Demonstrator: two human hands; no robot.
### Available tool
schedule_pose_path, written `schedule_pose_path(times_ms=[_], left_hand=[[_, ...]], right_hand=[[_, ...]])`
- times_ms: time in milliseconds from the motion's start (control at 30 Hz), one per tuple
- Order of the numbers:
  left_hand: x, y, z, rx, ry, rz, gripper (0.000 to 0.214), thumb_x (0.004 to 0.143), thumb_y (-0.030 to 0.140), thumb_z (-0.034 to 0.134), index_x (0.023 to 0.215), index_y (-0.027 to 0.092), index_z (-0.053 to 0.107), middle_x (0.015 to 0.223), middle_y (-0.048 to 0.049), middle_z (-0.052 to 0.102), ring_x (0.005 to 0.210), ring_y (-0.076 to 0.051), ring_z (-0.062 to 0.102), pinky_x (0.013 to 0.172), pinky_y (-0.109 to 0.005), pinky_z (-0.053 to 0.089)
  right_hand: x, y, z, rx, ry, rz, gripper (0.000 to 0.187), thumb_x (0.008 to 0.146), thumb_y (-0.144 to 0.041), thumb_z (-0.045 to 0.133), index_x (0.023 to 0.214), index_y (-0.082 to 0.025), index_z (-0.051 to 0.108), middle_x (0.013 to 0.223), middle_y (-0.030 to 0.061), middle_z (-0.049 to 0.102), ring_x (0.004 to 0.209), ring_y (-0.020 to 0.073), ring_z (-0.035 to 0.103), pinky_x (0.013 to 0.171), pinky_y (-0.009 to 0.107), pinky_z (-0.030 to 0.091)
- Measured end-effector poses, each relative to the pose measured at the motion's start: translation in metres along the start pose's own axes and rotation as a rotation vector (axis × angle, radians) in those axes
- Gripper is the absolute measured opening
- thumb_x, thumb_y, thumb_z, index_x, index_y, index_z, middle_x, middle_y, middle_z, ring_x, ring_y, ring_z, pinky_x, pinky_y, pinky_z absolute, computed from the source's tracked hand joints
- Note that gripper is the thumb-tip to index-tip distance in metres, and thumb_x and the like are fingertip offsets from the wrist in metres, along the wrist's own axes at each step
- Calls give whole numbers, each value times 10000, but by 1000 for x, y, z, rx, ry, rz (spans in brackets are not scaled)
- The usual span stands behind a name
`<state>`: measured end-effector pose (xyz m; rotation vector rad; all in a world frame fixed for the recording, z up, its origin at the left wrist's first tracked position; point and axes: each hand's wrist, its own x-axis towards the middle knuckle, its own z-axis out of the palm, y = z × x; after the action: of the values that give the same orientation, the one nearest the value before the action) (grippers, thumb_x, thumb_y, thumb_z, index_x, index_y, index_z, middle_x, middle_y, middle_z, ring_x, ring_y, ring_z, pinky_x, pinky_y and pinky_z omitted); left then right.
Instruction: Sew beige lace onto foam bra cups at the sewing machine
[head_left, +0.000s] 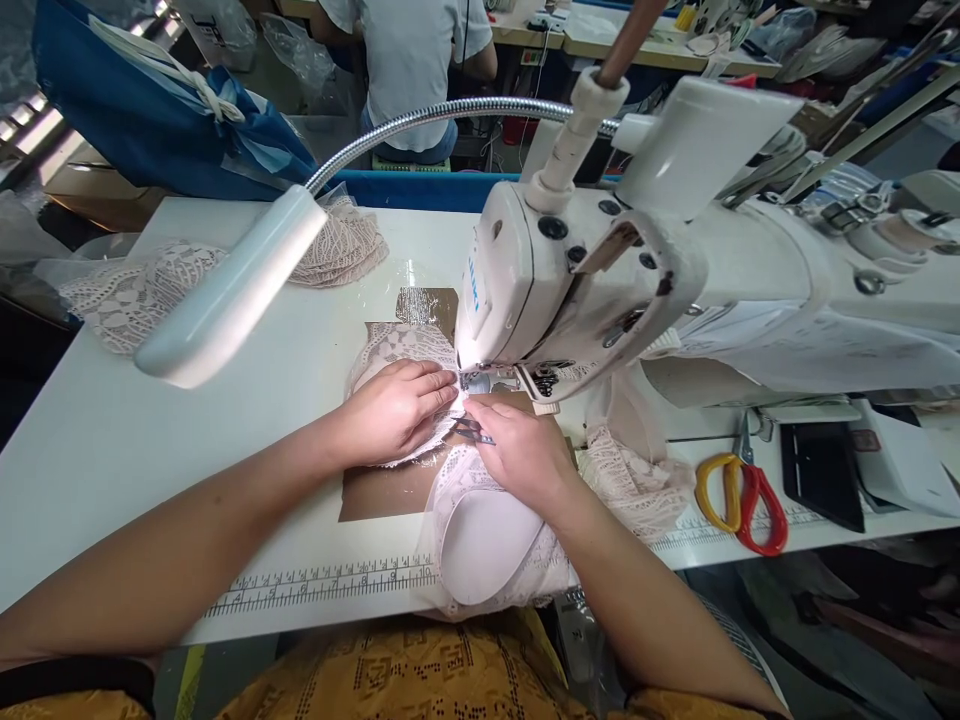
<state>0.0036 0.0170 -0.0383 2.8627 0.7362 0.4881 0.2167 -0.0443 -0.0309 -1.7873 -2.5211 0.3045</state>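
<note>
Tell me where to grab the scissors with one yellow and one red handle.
Probably best by the red handle loop and yellow handle loop, coming from the white table's near edge: both loops lie toward it, while the metal blades point away.

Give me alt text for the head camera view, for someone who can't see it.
A person's left hand rests on lace fabric beside the needle area of a white industrial sewing machine, while the right hand holds a pointed tool. A gooseneck lamp hangs over the table at left; red-and-yellow scissors lie at right.
</note>
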Motion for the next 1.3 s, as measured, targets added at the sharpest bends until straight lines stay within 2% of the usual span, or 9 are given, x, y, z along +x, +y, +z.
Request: schedule_pose_path(times_ms=[133, 267, 400, 533, 867, 967, 1133, 1200, 1300], left_hand=[[-1, -4, 1, 28, 3, -15, 382, 935, 252, 466, 1250, 112, 631, 1293, -166, 632, 1156, -344, 581, 952, -523, 502], [-3, -7, 2, 15, 8, -31, 360, 947, 263, 463, 1244, 156, 635, 1311, -148, 623, 1180, -332, 571, 963, -521, 488], [-4, -8, 0, -38, 9, 39, 330, 967, 261, 458, 1221, 170, 647, 1302, -130, 636, 1177, -296, 579, 955, -470, 497], [-4, -7, -4, -79, -6, 64, 319, 972, 296, 482, 1202, 163, 657, 1264, -117, 662, 1163, -274, 589, 962, -436, 495], [-4, -6, -4, -7, -13, 25, 389, 959, 393, 471, 1177, 142, 671, 1295, -149, 633, 1114, -311, 594, 923, -467, 492], [-5, -6, -5, 9, -6, 19, 398, 954, 413, 476, 1150, 131, 679, 1296, -155, 629, 1099, -316, 595, 913, -473, 489], [-4, -4, -6, -38, 0, 51, 349, 949, 390, 499, 1117, 140, 677, 1246, -149, 647, 1091, -294, 592, 943, -459, 469], [-3, -4, -7, -69, 15, 83, 305, 941, 367, 517, 1082, 151, 680, 1197, -138, 667, 1073, -281, 597, 934, -445, 472], [-2, -3, -9, -100, 39, 123, 258, 934, 344, 539, 1030, 153, 683, 1129, -130, 691, 1036, -269, 611, 900, -426, 482]], right_hand=[[0, 0, 1, 7, 26, -25, 509, 847, -198, 480, 1343, -251, 581, 1120, 36, 724, 839, 200, 666, 643, 286, 439], [0, 1, 2, -16, 33, -130, 504, 855, -188, 486, 1341, -266, 594, 999, 40, 728, 775, 183, 644, 634, 275, 417], [-1, 2, 3, -39, 38, -181, 447, 850, -184, 504, 1264, -259, 654, 893, 36, 710, 719, 171, 617, 609, 271, 392], [-1, 2, 4, -22, 46, -165, 395, 872, -207, 501, 1222, -258, 678, 916, 35, 707, 743, 169, 618, 629, 268, 401], [4, -2, 1, -89, -4, -44, 489, 844, -183, 494, 1309, -277, 614, 1042, 45, 711, 848, 209, 635, 663, 297, 416], [5, -2, 1, -107, 23, -23, 462, 856, -205, 506, 1298, -280, 618, 1050, 45, 714, 909, 222, 631, 669, 297, 415], [3, 1, 2, -50, 83, 26, 412, 882, -249, 503, 1271, -294, 633, 998, 25, 727, 853, 207, 638, 643, 292, 412], [2, 2, 2, -9, 107, 21, 443, 855, -205, 513, 1272, -294, 632, 1004, 13, 727, 841, 194, 637, 647, 280, 417], [0, 2, 2, 11, 122, -88, 518, 809, -140, 513, 1300, -269, 617, 1027, 16, 715, 811, 177, 630, 647, 269, 423]])
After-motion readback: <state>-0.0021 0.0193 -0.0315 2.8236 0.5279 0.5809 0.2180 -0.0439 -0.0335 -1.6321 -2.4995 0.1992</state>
